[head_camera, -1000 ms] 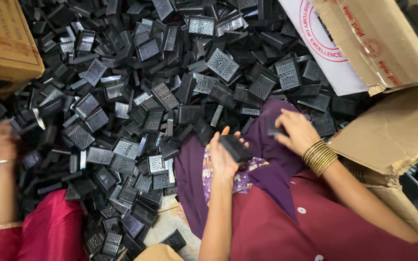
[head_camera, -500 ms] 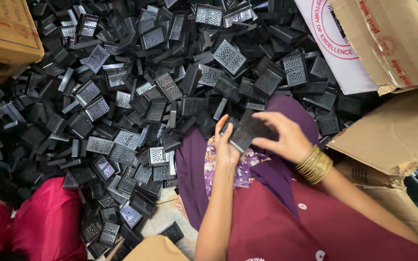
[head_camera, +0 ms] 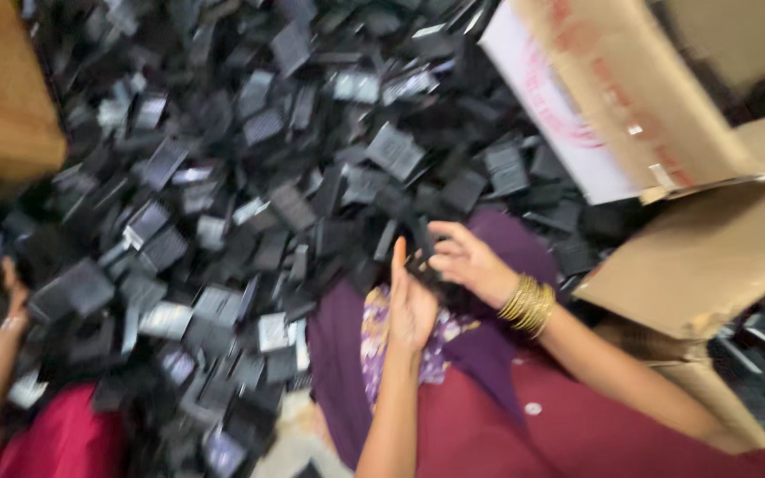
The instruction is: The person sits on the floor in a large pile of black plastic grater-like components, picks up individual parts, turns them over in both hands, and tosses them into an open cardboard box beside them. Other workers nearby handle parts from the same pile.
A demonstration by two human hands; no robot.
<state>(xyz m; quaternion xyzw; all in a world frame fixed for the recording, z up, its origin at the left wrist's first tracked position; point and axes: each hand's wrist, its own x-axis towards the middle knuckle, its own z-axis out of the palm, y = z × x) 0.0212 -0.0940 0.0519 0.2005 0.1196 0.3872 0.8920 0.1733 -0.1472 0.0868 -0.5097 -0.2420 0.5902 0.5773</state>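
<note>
Over the purple cloth (head_camera: 489,354) on the person's lap, the two hands come together. The left hand (head_camera: 411,305) stands on its edge with the fingers straight and pointing up, away from the body. The right hand (head_camera: 469,264) curls in from the other side, with gold bangles (head_camera: 529,305) on its wrist. Between the two hands sits a small dark thing, a black plastic piece (head_camera: 425,267). Both hands seem to touch it. The picture is blurry, so I cannot tell how tightly the fingers close on it, which way it points, or which way its long side runs. It just looks dark and small.

Past the purple cloth, away from the person, lies a huge pile of black plastic pieces (head_camera: 267,195). They are flat and shaped like little rectangles. Some have a ridged, grid-like face that shines grey. They lie every which way.

To the right of the purple cloth stand open cardboard boxes (head_camera: 692,257), one with a white side and red print. Far to the left of the cloth is another brown box (head_camera: 2,115). Below that box, another person's hand (head_camera: 12,292) reaches into the pile, next to a red sleeve (head_camera: 55,434).
</note>
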